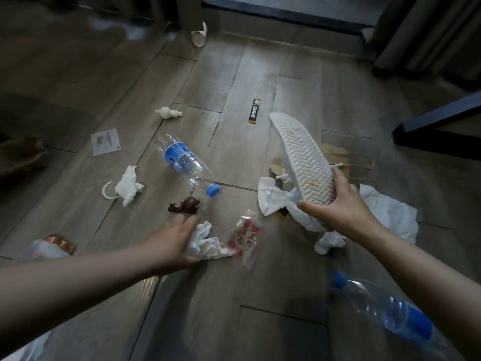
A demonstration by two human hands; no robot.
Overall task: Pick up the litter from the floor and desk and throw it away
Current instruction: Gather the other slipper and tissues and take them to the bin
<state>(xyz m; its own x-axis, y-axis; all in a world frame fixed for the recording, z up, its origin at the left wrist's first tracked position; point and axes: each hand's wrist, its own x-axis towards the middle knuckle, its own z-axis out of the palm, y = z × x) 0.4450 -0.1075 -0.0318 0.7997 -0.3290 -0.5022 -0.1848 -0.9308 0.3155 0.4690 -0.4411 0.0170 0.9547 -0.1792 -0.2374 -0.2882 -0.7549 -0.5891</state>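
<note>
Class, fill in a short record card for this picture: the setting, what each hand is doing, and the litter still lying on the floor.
setting: wooden floor strewn with litter
left hand: gripping a crumpled white tissue at floor level
right hand: holding a white slipper up, sole towards the camera
bottles: clear plastic bottle with blue cap lying on its side
small litter: black sachet, brown toy figure, clear wrapper, paper label
far end: paper cup tipped over

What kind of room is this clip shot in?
Probably a lived-in room, perhaps a bedroom or dorm: wood-look plank floor, a curtain hanging at the far right, and a dark furniture leg. Litter lies about: a plastic bottle, tissues.
</note>
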